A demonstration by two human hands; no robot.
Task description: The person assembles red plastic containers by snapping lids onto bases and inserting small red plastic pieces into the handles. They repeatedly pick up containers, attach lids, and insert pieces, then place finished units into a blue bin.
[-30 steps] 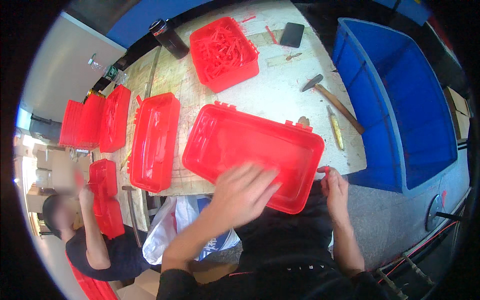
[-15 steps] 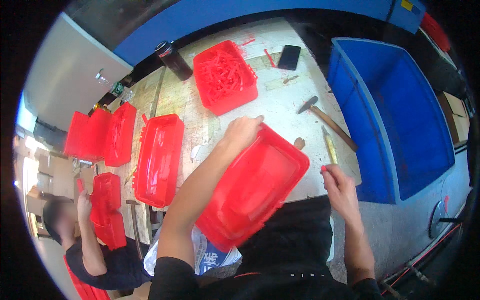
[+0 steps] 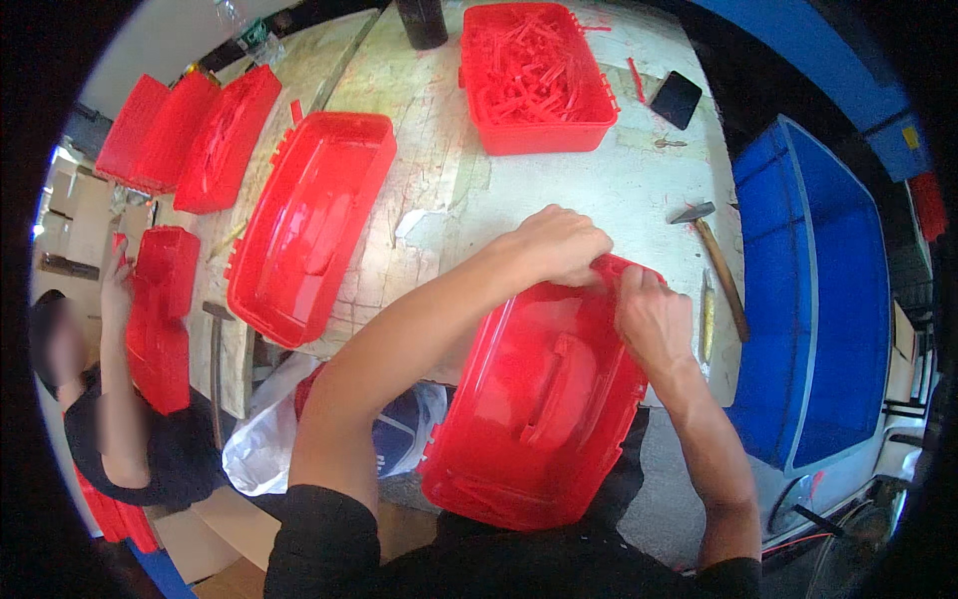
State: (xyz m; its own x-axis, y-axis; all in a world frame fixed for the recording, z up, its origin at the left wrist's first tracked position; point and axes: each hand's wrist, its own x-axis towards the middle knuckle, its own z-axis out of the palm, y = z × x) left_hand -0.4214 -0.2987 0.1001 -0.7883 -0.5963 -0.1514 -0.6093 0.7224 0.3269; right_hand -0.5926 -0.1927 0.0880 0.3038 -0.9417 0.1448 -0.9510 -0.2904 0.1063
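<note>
A red plastic toolbox lid point(image 3: 499, 399) with a raised bar in its middle leans over my lap, its hollow side up. My left hand point(image 3: 564, 245) is closed around its far rim near the corner. At that same end, my right hand point(image 3: 654, 324) has its fingers curled and pressed together against the rim. What these fingers hold is hidden. A similar red lid point(image 3: 309, 235) lies on the table to the left. Farther back stands a red bin point(image 3: 544, 140) full of loose red plastic strips.
A hammer point(image 3: 720, 265) and a pointed yellow tool point(image 3: 708, 319) lie right of my hands, near a black phone point(image 3: 676, 100). Beside the table is a large blue bin point(image 3: 798, 299). At left, a co-worker point(image 3: 150, 439) handles an opened red toolbox point(image 3: 160, 319). A dark bottle point(image 3: 423, 22) stands behind.
My right hand, which held a small red piece apart from the lid, has moved left to its rim. The lid has turned, showing its hollow side. The view has shifted.
</note>
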